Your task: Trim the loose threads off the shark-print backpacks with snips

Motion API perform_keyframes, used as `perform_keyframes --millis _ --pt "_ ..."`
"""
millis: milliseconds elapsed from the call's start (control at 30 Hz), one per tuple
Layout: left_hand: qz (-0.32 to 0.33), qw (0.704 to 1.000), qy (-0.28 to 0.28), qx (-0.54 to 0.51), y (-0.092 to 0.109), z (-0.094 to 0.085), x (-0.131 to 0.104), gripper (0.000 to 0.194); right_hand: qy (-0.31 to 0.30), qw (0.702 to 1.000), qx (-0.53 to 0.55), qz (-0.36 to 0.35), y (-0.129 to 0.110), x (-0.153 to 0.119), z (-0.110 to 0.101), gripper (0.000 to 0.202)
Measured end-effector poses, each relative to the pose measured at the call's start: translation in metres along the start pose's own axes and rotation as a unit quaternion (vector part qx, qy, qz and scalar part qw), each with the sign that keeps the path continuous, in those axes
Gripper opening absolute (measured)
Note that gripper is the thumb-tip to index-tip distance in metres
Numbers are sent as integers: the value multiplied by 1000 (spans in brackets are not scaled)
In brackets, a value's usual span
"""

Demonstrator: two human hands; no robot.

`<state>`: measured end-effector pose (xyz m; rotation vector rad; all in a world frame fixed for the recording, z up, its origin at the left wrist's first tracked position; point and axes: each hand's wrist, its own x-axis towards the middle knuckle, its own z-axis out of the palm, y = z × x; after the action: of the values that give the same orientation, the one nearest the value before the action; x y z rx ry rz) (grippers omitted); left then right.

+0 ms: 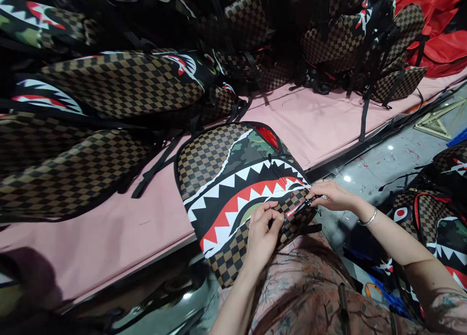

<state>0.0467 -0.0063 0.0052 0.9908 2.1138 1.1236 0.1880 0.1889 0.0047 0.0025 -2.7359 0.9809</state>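
Note:
A backpack [233, 189] with brown-and-black checks, a camouflage patch and a shark-mouth print lies tilted over the table's front edge and against my lap. My left hand [263, 230] rests on its lower checked part, thumb and fingers pinched together; what they hold, if anything, is too small to see. At the bag's right side, my right hand [330, 195] has its fingers closed on a slim black object [302, 207], its kind unclear. Between the hands is a small red label [292, 211] with white lettering. A red lining [268, 136] shows at the bag's top opening.
Piled checked backpacks [127, 84] line the back and left of the pink-covered table [314, 123]. Black straps [155, 172] trail onto it. Red bags [434, 43] are heaped at the far right. More backpacks [432, 223] lie low on my right, near the grey floor [379, 164] with red scraps.

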Motion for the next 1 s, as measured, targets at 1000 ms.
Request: perform_keyframes --millis 1000 --pt "2 1000 7 -3 -7 3 10 24 177 933 -146 278 -113 -33 79 14"
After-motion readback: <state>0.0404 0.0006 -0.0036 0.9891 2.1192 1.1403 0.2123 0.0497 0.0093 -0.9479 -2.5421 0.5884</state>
